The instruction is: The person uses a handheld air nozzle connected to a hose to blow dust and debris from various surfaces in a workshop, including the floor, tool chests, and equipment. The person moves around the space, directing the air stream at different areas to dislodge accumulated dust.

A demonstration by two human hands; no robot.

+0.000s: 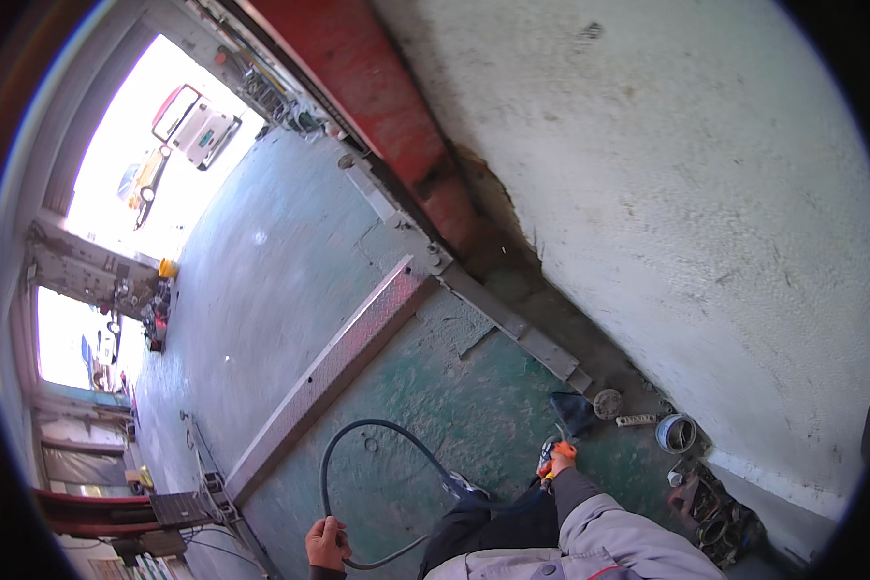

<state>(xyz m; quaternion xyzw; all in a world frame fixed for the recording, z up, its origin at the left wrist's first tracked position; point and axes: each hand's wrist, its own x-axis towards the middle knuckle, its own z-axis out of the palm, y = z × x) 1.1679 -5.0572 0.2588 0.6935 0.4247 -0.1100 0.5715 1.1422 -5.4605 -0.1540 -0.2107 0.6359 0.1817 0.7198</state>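
Note:
A dark rubber hose [380,421] rises in a loop over the floor in front of me. My left hand [329,543], at the lower edge, has its fingers closed round the hose, whose other stretch runs back from the hand towards my legs. To the right of my knees, my right hand [563,454] is wrapped round a small hand tool with red, orange and yellow handles [547,458]. The tool's exact kind is too small to make out. Near it the hose passes across my dark trousers [498,527]; whether tool and hose touch cannot be told.
A metal lift arm [329,372] crosses the green floor, joining a base rail beside the red post [396,106]. By the white wall lie a dark cloth [572,414], an open can [676,434] and greasy metal parts [715,522]. Vehicles [198,126] stand beyond the doorway.

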